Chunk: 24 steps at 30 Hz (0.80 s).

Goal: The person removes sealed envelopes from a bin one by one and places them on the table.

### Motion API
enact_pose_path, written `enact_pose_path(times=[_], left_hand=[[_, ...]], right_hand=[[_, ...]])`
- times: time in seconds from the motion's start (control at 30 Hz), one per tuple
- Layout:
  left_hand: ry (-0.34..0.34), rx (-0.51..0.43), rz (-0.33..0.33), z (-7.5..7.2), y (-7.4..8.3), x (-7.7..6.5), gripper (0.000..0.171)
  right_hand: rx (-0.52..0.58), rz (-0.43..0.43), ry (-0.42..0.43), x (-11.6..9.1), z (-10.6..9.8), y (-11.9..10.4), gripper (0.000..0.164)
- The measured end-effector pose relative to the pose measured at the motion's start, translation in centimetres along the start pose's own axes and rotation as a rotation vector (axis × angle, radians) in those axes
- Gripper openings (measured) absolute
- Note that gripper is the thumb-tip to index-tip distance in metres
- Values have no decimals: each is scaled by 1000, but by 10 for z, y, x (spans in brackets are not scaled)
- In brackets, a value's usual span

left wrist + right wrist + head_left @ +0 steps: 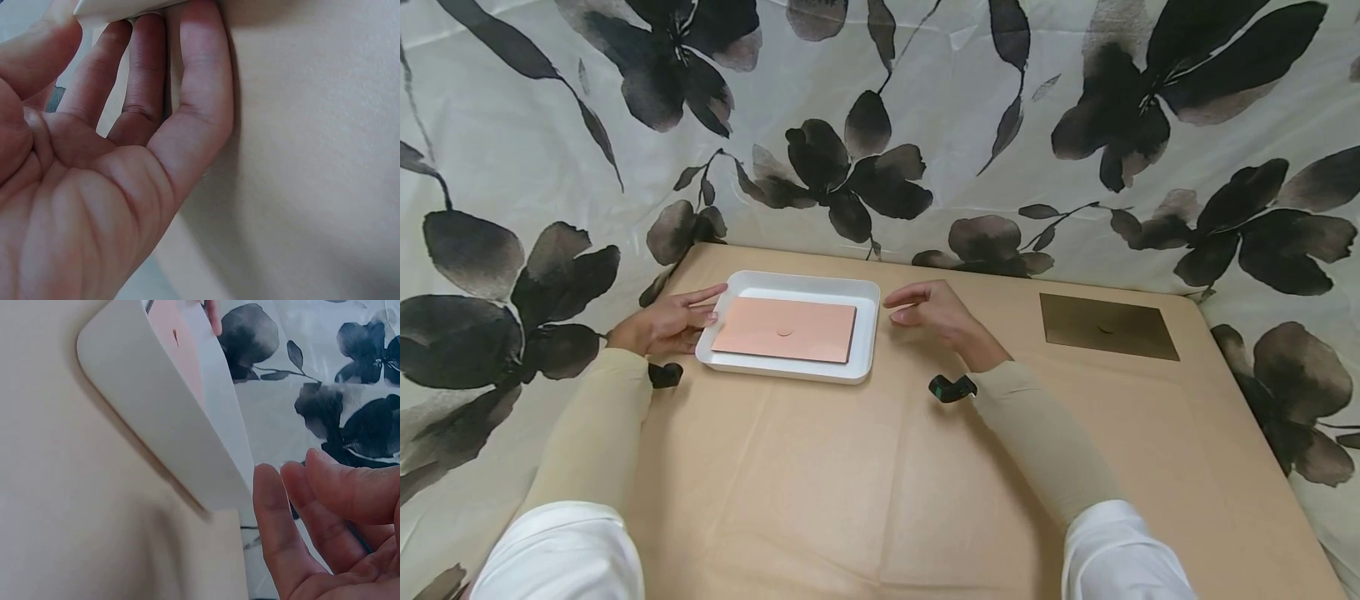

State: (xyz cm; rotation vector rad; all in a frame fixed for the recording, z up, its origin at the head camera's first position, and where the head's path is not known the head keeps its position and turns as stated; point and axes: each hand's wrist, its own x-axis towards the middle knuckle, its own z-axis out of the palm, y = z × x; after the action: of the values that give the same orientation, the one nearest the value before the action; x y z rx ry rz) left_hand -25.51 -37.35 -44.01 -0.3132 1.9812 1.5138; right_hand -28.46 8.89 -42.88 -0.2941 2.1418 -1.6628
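A white rectangular tray [790, 373] with rounded corners is near the back of the table, left of centre. Inside it lies a flat pink rectangle [752, 325], like an envelope or sleeve, with a small curved mark and a dark lower edge. At the tray's left end, my left hand [673, 323] holds the rim; the left wrist view has the thumb and bent fingers [200, 62] meeting the tray's edge [119, 9]. My right hand [936, 312] hovers just beyond the right end, fingers loosely bent, holding nothing. In the right wrist view its fingertips [269, 481] are close to the tray's corner.
A gold flat rectangle [1108, 327] with a similar curved mark lies at the back right of the table [850, 483]. Tan covering with faint creases spreads over the tabletop. Behind and beside it hangs a floral-patterned curtain [970, 108].
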Motion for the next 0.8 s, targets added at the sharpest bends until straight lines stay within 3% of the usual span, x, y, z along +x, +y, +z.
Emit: enact_pose_path(times=[0.23,0.5,0.8], left_hand=[[-4,-14,4,-3,0,-6,76],[20,34,6,-8,-3,-13,76],[19,2,-2,2,1,-6,75]], right_hand=[[29,-15,-28,6,22,-4,29],[50,-3,-76,9,46,-13,28],[49,35,-70,6,56,-15,34]])
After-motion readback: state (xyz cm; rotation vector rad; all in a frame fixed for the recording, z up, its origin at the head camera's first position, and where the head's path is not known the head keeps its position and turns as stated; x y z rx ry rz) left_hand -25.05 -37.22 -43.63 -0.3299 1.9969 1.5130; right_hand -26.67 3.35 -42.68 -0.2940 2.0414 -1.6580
